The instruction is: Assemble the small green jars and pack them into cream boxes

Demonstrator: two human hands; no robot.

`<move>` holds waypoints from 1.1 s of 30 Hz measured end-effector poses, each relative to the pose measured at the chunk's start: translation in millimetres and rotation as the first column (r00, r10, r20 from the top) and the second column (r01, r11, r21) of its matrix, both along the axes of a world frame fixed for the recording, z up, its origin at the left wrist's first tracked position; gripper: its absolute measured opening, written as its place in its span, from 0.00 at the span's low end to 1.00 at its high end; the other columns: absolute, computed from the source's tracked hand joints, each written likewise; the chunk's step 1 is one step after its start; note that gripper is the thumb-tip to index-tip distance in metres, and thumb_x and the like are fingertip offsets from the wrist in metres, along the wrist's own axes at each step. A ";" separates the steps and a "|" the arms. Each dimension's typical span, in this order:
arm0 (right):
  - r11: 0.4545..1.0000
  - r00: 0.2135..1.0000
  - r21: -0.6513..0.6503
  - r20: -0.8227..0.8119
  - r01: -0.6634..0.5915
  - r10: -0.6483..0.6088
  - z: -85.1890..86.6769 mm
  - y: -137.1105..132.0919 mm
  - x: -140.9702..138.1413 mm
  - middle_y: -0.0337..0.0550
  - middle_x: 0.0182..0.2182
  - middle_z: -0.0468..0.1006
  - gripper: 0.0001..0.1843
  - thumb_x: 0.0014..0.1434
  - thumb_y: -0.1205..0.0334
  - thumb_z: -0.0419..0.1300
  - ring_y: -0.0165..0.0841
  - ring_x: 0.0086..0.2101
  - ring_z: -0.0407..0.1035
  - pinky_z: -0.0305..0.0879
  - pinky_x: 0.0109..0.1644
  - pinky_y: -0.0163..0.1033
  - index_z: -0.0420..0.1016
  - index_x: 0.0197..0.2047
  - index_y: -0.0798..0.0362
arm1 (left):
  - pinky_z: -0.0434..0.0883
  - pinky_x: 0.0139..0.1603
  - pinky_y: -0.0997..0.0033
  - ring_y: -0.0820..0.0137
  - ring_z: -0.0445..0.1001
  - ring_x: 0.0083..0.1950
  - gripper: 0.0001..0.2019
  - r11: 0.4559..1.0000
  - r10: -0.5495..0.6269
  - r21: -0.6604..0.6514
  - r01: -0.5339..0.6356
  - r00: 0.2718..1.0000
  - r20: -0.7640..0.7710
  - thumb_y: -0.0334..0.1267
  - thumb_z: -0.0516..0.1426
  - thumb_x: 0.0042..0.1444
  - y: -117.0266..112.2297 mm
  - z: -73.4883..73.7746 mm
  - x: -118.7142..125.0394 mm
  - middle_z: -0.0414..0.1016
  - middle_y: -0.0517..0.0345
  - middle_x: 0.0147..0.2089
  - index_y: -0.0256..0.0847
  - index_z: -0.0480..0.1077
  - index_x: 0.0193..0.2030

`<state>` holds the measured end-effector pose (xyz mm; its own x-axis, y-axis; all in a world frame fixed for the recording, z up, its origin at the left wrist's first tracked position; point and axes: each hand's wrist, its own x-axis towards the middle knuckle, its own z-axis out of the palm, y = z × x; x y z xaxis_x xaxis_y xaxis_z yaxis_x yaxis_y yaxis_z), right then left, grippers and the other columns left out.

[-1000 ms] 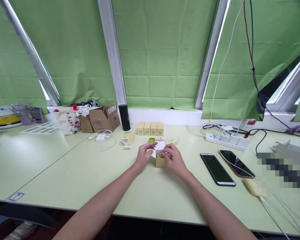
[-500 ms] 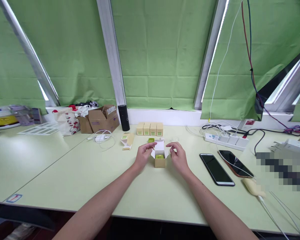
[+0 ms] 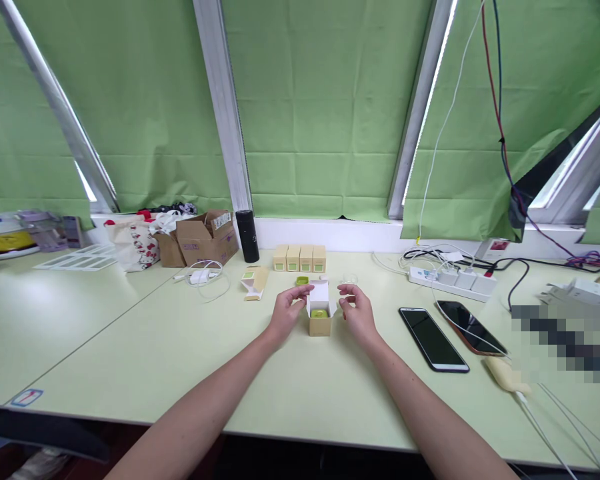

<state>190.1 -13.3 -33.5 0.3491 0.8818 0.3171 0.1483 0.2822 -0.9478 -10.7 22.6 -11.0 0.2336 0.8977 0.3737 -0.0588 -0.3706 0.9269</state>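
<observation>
A small cardboard box [image 3: 320, 327] stands upright in front of me, its white-lined lid raised at the back and its side flaps up. Inside the box lies a yellow-green item [image 3: 319, 313], mostly hidden by the front wall. Fingers apart, my left hand [image 3: 286, 312] is at the box's left flap; whether it touches the flap is hard to tell. My right hand [image 3: 359, 315] hovers a little right of the box, fingers curved and apart, holding nothing. Just behind the lid sit a small green piece [image 3: 303, 281] and a clear round piece [image 3: 350, 279].
Several closed small boxes [image 3: 300, 258] stand in a row at the back. An opened carton [image 3: 255, 283] lies left of them, near a black bottle [image 3: 247, 237]. Two phones [image 3: 433, 339], a power strip [image 3: 453, 283] and cables are on the right. A brown cardboard box [image 3: 207, 239] is back left.
My right hand has moved slightly right, away from the box. The box's left flap now stands more upright. My left hand has hardly moved.
</observation>
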 end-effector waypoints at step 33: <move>0.990 0.980 -0.096 -0.180 -0.102 0.083 8.1 -3.0 -5.3 0.43 0.42 0.72 0.27 0.43 0.55 0.63 0.34 0.34 0.66 0.62 0.29 0.37 0.73 0.49 0.49 | 0.64 0.66 0.54 0.56 0.69 0.64 0.17 0.991 -0.058 0.109 0.072 0.990 -0.125 0.38 0.62 0.58 -2.0 -9.1 4.1 0.71 0.48 0.58 0.44 0.68 0.54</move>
